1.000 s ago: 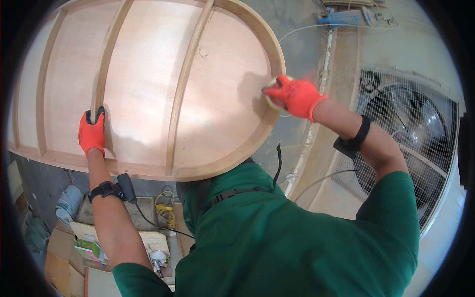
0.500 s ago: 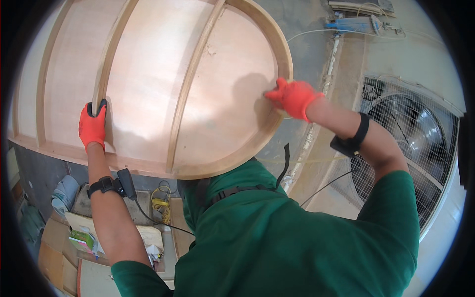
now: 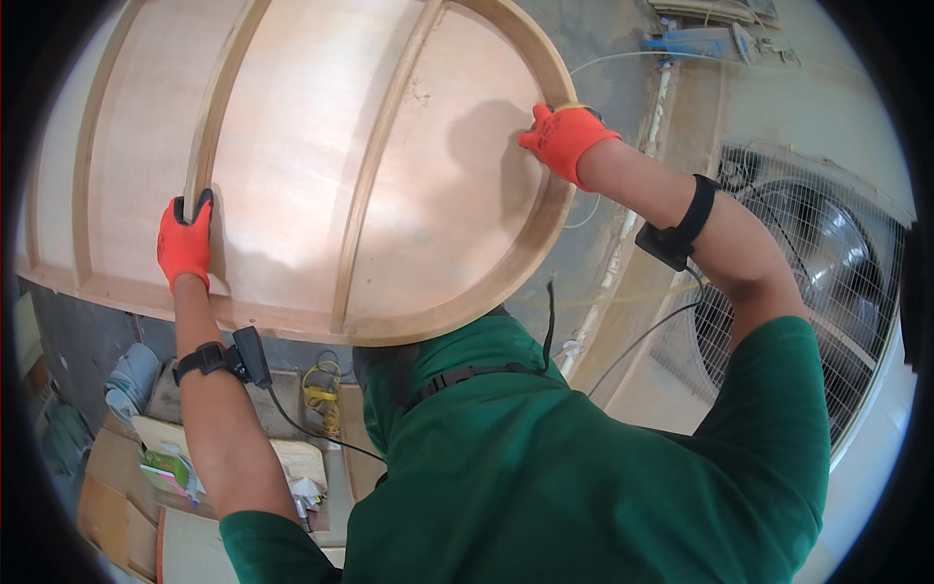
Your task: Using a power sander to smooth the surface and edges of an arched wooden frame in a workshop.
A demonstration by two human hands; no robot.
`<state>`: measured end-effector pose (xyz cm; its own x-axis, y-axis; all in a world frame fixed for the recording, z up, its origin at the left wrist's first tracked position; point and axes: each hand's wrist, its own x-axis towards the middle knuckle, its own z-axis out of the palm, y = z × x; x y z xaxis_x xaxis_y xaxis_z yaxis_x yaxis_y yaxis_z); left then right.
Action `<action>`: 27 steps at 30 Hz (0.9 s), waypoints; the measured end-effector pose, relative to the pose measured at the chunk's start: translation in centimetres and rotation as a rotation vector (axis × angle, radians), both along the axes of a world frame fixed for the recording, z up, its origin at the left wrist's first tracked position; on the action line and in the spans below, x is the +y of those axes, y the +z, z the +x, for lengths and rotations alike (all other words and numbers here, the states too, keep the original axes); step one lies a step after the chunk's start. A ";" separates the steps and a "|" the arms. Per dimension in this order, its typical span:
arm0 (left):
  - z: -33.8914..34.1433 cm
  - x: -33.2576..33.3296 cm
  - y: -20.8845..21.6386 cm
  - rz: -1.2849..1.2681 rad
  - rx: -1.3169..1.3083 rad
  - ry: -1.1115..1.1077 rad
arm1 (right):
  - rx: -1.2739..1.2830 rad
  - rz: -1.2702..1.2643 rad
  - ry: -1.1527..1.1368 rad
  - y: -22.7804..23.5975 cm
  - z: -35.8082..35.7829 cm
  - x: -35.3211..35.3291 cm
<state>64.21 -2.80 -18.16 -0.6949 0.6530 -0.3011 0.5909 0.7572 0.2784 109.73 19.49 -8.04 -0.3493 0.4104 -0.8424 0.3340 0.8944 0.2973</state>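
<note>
A large wooden panel (image 3: 292, 165), rounded at its right end, fills the upper left, with thin ribs across it and a raised rim around it. My left hand (image 3: 185, 239), in an orange-red glove with dark fingertips, is closed around the lower end of one rib (image 3: 224, 92), thumb and fingers on either side. At the panel's curved rim (image 3: 530, 248), my right hand (image 3: 572, 144) in a matching glove is closed over the edge, thumb on the inner side. A thin yellowish sliver shows by its fingers; I cannot make out what it is.
A caged fan (image 3: 817, 282) stands at the right. Cardboard (image 3: 122, 496), a rolled grey cloth (image 3: 136, 375), and a yellow cord (image 3: 321, 394) lie at the lower left. A blue tool (image 3: 696, 44) with a hose lies at the upper right. Black cables run from both wrist straps.
My right hand has moved up along the curved rim, away from me. My left hand keeps its hold on the rib, and the panel has hardly shifted.
</note>
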 end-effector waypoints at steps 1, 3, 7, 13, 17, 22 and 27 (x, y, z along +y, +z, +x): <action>0.0 -0.2 -0.1 0.021 -0.016 0.022 | -0.008 -0.058 -0.040 0.4 0.0 -0.4; 0.0 -0.1 -0.2 0.044 -0.037 0.036 | -0.018 -0.114 -0.087 1.2 0.4 -2.1; 0.2 0.5 0.7 0.017 -0.056 0.032 | 0.186 -0.316 -0.257 1.8 3.9 -5.1; 0.3 -0.9 -0.9 0.100 0.042 -0.011 | 0.665 0.124 -0.407 2.5 7.8 -4.1; 2.3 -1.1 0.6 0.068 -0.013 0.089 | 0.759 -0.040 -0.458 2.0 9.9 -8.6; 3.2 -0.4 1.4 0.130 -0.027 -0.019 | 0.616 -0.299 -0.654 1.4 6.7 -19.1; 3.1 -0.4 0.6 0.132 0.008 -0.019 | 0.876 -0.529 -0.690 2.5 -1.6 -25.9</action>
